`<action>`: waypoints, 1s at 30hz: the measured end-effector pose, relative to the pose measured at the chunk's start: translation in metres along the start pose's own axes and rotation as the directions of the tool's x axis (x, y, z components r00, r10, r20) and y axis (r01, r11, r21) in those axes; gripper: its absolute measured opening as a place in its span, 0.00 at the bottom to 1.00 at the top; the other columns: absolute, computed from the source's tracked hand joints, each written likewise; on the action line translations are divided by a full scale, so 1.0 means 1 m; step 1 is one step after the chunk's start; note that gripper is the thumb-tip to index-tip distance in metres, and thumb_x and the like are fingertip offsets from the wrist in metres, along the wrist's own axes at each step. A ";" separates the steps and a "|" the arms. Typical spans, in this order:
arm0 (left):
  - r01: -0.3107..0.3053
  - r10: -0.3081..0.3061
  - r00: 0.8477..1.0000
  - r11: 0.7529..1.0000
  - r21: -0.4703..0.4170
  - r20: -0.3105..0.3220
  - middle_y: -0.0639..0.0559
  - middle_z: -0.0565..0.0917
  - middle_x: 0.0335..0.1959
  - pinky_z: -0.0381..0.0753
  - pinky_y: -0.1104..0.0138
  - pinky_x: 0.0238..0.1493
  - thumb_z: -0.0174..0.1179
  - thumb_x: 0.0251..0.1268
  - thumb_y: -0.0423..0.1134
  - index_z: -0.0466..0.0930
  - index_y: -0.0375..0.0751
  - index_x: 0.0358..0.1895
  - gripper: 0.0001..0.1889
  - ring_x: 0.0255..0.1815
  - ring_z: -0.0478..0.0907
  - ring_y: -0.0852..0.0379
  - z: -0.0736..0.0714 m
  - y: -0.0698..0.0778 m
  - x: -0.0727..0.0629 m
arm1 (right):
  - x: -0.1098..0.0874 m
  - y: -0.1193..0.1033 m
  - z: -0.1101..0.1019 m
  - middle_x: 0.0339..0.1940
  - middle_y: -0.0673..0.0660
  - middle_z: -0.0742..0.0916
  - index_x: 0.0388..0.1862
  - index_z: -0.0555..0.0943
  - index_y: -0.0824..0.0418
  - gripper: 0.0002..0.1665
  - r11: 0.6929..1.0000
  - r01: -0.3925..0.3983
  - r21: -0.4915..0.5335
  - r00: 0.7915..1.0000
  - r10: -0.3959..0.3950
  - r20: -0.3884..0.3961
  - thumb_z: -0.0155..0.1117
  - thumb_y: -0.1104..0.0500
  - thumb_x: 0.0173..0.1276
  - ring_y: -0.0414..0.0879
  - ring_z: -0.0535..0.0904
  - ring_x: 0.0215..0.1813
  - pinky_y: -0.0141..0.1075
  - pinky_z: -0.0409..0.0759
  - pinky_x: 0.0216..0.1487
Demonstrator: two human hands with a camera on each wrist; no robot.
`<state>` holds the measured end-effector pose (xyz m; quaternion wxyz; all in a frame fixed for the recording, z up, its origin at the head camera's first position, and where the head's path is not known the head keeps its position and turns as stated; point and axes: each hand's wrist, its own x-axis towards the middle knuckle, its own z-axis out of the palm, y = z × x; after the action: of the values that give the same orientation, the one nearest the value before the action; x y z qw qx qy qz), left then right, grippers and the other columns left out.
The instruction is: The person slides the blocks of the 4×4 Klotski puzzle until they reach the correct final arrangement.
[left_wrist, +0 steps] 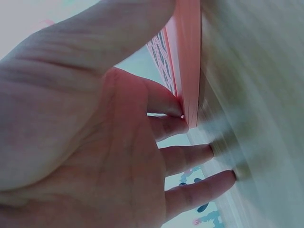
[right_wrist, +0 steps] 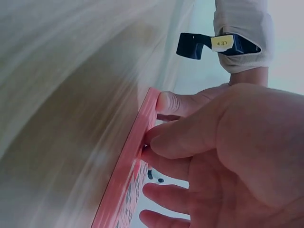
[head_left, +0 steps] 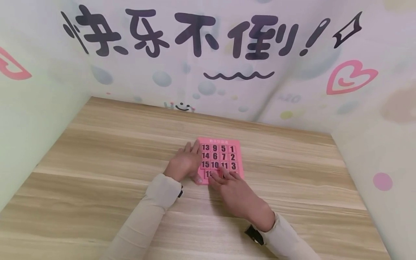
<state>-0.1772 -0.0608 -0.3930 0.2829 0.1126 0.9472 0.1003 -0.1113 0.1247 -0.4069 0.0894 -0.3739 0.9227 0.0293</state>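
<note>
On the desk, a pink number puzzle looks unfinished, its rows out of counting order. Left hand spreads along its left edge; right hand's loosely bent fingers touch lower tiles.

Around and beneath each hand spread a desk with streaky wood grain, and beyond the left hand rose a pale backdrop bearing bold dark lettering, with a small smiling face low down near the desk's far edge. A wavy black line ran under the lettering, while a pink outlined heart and, lower, a mauve dot showed well to the right of the right hand.
</note>
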 end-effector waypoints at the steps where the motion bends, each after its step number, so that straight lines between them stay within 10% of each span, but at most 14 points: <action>1: 0.001 -0.001 1.000 1.000 -0.005 -0.001 0.42 0.34 0.82 0.44 0.48 0.80 0.75 0.47 0.51 0.39 0.34 0.80 0.64 0.82 0.34 0.38 0.000 0.000 0.000 | 0.001 -0.001 0.000 0.72 0.54 0.74 0.70 0.74 0.57 0.26 1.000 0.003 0.000 1.000 -0.003 -0.003 0.52 0.63 0.74 0.58 0.62 0.77 0.56 0.64 0.74; 17: -0.005 0.005 1.000 1.000 0.015 -0.004 0.41 0.35 0.82 0.45 0.49 0.80 0.76 0.46 0.51 0.39 0.33 0.79 0.65 0.82 0.35 0.37 0.000 0.002 0.002 | 0.008 -0.010 0.004 0.75 0.56 0.71 0.72 0.71 0.59 0.32 1.000 0.020 -0.020 1.000 -0.020 0.003 0.58 0.62 0.69 0.57 0.61 0.78 0.56 0.64 0.74; 30: -0.015 0.015 1.000 0.999 -0.048 0.000 0.43 0.32 0.82 0.41 0.49 0.80 0.74 0.49 0.48 0.38 0.35 0.80 0.62 0.81 0.30 0.39 0.003 -0.002 0.002 | -0.014 0.032 -0.019 0.74 0.58 0.71 0.73 0.69 0.62 0.30 0.987 -0.063 0.151 0.992 0.078 -0.098 0.50 0.68 0.72 0.64 0.60 0.77 0.59 0.67 0.71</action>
<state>-0.1773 -0.0616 -0.3963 0.2848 0.1127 0.9437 0.1252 -0.1266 0.1548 -0.3858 0.0678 -0.3344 0.9384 -0.0554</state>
